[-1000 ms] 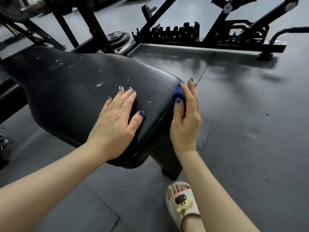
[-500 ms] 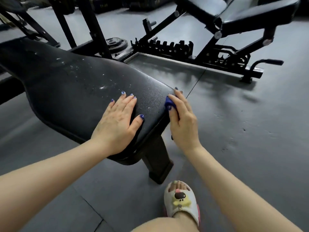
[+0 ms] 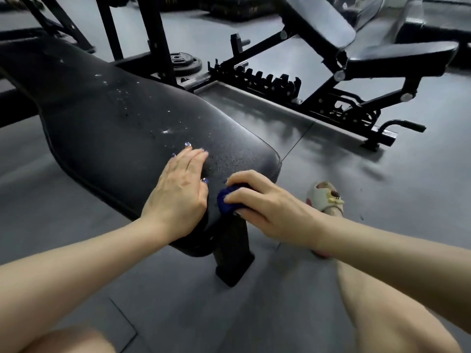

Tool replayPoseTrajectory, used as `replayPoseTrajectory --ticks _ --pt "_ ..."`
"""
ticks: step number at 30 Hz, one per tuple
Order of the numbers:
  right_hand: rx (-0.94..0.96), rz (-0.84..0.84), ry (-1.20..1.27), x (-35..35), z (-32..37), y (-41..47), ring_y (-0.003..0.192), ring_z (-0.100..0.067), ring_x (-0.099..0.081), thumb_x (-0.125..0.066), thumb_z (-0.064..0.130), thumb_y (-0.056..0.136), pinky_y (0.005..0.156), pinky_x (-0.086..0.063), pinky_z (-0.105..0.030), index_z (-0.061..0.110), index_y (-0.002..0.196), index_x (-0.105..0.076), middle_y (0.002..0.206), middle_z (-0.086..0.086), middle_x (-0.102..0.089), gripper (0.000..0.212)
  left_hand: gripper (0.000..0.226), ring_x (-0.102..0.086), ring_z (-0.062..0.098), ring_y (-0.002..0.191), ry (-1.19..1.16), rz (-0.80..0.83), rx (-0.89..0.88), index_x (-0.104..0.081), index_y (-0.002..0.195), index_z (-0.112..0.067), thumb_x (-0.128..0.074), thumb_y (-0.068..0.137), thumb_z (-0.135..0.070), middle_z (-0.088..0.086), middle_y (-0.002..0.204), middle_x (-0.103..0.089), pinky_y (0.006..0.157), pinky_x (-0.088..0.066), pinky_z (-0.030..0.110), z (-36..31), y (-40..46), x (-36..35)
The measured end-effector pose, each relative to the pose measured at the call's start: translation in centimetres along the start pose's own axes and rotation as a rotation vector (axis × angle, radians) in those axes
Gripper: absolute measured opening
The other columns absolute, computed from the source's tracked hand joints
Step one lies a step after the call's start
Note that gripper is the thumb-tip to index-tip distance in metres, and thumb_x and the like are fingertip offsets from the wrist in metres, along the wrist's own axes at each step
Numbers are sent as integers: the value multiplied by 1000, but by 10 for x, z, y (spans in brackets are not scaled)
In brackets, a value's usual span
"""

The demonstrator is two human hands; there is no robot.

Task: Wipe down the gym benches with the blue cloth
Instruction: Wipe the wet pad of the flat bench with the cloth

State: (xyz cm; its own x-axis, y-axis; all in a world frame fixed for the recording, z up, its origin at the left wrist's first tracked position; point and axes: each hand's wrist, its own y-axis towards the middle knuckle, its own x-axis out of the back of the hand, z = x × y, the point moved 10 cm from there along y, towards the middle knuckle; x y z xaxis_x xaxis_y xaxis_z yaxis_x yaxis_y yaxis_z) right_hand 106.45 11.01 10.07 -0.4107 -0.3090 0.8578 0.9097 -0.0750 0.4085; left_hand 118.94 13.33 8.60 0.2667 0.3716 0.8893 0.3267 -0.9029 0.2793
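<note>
dark grey rubber floor point(image 3: 382, 200) with seams, dully reflecting light. at one o'clock an adjustable incline bench point(image 3: 356, 54) on a black notched frame; at eleven o'clock a weight plate point(image 3: 184, 62) beside black rack uprights point(image 3: 155, 34).

The left hand point(image 3: 178, 194) lies flat, fingers straight, on the near end of the black bench pad point(image 3: 107, 128), which is flecked with pale droplets. Just beside it the right hand point(image 3: 265, 207) curls round a bunched blue cloth point(image 3: 226, 201), apparently pressing it against the pad's rounded end edge. A slippered foot point(image 3: 326, 200) stands on the grey floor point(image 3: 382, 187) nearby.
</note>
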Motion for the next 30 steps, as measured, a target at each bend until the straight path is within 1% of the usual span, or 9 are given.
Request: replayPoseTrajectory --ticks 5,7,12,14,16,21,23,25,30 --pt "-123 -60 -11 32 -76 5 108 -25 -54 -56 6 93 97 -43 -28 0 110 -64 119 -14 -53 20 60 -11 11 148 -4 -1 -21 -32 147 -11 -31 89 -26 0 155 -29 122 -8 34 -1 -1 -1" --pt "-107 -42 -17 32 -79 7 107 -25 -53 -57 5 92 98 -42 -26 -1 109 -64 119 -14 -53 20 59 -11 11 148 -8 -9 -25 -32 147 -11 -32 90 -25 1 155 -30 122 -9 35 -2 -3 1" --pt "222 287 43 -6 -19 18 109 -30 -50 -56 8 95 99 -41 -32 0 113 -61 126 -15 -49 20 59 -13 12 147 -27 -55 2 -34 147 -10 -37 89 -24 2 154 -31 120 -8 25 0 -4 7" --pt "362 417 57 -6 -15 21 112 -29 -50 -55 8 96 100 -41 -30 1 115 -61 129 -16 -49 21 59 -10 11 147 -27 -57 25 -33 147 -9 -38 90 -23 2 154 -29 117 -3 16 2 -5 7" --pt "454 491 36 0 -29 24 117 -29 -49 -55 7 97 100 -42 -31 0 116 -61 133 -17 -48 21 56 -6 9 148 -18 -65 47 -31 148 -10 -40 94 -20 0 155 -26 116 -1 15 2 -6 7" --pt "603 535 8 18 -71 30 123 -33 -51 -48 12 99 98 -46 -39 -2 118 -62 137 -19 -49 28 58 -2 3 147 8 -67 108 -31 148 -13 -41 92 -23 -3 156 -24 116 0 12 1 -8 8" --pt "673 559 27 20 -79 34 123 -33 -52 -47 13 99 97 -47 -41 -2 119 -61 138 -18 -49 28 59 -2 4 148 44 -51 126 -31 148 -12 -41 91 -26 -3 156 -25 118 -3 17 -1 -9 8" --pt "724 571 40 22 -86 40 122 -32 -52 -49 13 99 95 -48 -41 0 118 -61 137 -16 -49 26 59 -4 7 148 99 -45 152 -32 147 -10 -38 92 -30 -1 157 -25 121 -6 24 -2 -12 8" --pt "810 574 100 29 -95 54 112 -28 -55 -54 11 97 91 -50 -39 2 116 -63 127 -13 -55 23 65 -8 12 149 277 -46 315 -33 147 -8 -31 93 -44 5 156 -27 121 -5 24 2 -20 13"
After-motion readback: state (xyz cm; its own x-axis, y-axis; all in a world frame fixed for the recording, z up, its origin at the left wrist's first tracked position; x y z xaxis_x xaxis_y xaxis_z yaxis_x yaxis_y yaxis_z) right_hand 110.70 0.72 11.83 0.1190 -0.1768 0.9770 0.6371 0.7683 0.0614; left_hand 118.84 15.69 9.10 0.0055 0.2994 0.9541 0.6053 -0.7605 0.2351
